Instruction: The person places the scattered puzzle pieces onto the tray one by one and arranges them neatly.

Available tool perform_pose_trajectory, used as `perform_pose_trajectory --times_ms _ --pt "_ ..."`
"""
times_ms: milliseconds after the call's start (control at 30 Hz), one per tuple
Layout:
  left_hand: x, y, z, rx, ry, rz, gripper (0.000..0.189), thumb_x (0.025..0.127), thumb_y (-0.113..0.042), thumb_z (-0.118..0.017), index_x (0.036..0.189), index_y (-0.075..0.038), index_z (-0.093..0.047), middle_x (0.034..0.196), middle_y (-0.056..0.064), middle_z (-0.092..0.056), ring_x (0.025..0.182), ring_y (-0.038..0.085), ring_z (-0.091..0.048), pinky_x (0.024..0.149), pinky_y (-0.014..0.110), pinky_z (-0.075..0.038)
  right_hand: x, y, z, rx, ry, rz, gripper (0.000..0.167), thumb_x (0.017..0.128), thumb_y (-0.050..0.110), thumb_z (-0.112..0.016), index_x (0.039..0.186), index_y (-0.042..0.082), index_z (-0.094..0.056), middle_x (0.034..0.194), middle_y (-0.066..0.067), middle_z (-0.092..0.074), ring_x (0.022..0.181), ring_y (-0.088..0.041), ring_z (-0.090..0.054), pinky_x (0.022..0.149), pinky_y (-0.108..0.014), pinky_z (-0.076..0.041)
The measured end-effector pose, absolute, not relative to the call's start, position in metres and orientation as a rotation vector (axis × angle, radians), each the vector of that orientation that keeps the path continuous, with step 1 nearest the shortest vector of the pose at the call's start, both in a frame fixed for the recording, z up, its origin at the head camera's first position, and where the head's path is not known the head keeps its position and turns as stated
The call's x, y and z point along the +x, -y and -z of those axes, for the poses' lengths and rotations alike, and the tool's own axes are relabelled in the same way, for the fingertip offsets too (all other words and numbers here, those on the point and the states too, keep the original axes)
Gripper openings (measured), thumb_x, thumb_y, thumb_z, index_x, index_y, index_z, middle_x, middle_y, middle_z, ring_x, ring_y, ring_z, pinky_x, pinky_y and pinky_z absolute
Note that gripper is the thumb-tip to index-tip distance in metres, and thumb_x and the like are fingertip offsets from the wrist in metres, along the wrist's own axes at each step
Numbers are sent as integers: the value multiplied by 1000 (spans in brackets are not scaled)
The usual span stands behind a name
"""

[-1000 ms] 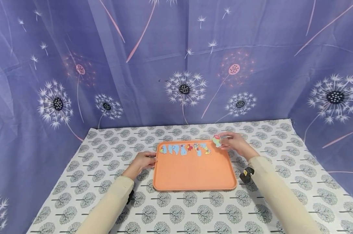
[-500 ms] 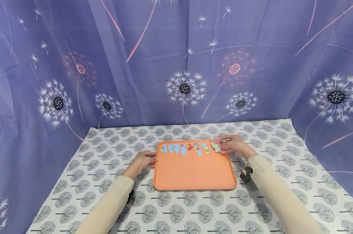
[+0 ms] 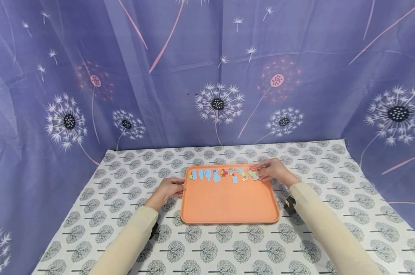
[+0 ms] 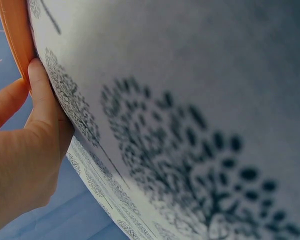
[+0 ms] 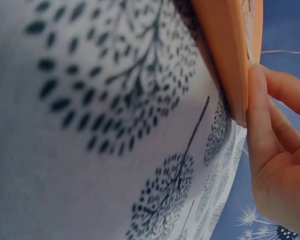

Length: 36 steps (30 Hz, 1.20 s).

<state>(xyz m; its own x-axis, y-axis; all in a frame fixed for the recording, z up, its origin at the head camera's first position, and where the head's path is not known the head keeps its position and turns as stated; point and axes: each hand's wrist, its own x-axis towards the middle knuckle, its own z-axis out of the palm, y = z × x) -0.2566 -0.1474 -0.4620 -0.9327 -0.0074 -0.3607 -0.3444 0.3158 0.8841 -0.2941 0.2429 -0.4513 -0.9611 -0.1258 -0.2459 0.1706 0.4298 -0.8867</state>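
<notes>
An orange tray (image 3: 229,202) lies on the table. My left hand (image 3: 167,190) holds its left rim, thumb on one side and fingers on the other, as the left wrist view shows at the tray edge (image 4: 17,37). At the tray's far right corner, my right hand (image 3: 275,170) pinches a flat pink, green and light-blue cutout (image 3: 253,173), which looks level with the tray floor. Its fingertips partly cover that piece. Along the far rim runs a row of several small flat cutouts, among them a light-blue one (image 3: 216,175) and a red one (image 3: 224,173).
The tablecloth (image 3: 207,248) is white with grey tree prints and surrounds the tray. Behind it hangs a purple curtain (image 3: 173,95) with dandelion patterns. A dark wrist device (image 3: 289,206) sits under the right sleeve.
The right hand has lowered the pink and green cutout from a tilted pose above the far right corner to flat at the right end of the row. The left hand has stayed put.
</notes>
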Motion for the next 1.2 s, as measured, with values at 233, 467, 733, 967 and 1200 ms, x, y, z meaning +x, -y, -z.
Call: perform_pose_trajectory --times_ms 233,467,733,967,1200 --pt "-258 147 462 -326 -2294 -1639 39 87 -1 -68 125 3 -60 93 15 -68 71 15 -66 71 27 -62 -292 -240 448 12 -2476 1490 32 83 -7 -68 113 -14 -62 89 -22 -70 66 -23 -70 66 -34 -63" --pt "-259 147 459 -313 -2287 -1632 39 88 -2 -67 127 2 -59 94 15 -67 73 16 -66 71 27 -62 -292 -243 449 -21 -2489 1517 28 84 -8 -66 111 -15 -62 90 -24 -70 66 -25 -70 66 -35 -63" --pt "-256 148 460 -328 -2279 -1634 39 87 0 -67 126 4 -60 89 14 -67 69 14 -64 68 27 -62 -287 -246 450 -64 -2439 1585 37 90 1 -65 122 -15 -55 97 -26 -68 75 -28 -70 72 -36 -63" --pt "-251 152 459 -230 -2366 -1571 33 92 -4 -62 124 5 -60 91 15 -66 71 16 -66 68 28 -62 -278 -248 439 -141 -2470 1594 34 96 2 -54 125 -16 -51 105 -32 -63 85 -37 -68 77 -42 -61" --pt "-242 157 431 131 -2871 -1315 33 96 -11 -58 127 1 -59 100 15 -67 86 27 -65 71 34 -61 -260 -253 403 -192 -2811 1423 35 101 13 -49 126 -11 -55 112 -31 -62 95 -42 -64 80 -44 -60"
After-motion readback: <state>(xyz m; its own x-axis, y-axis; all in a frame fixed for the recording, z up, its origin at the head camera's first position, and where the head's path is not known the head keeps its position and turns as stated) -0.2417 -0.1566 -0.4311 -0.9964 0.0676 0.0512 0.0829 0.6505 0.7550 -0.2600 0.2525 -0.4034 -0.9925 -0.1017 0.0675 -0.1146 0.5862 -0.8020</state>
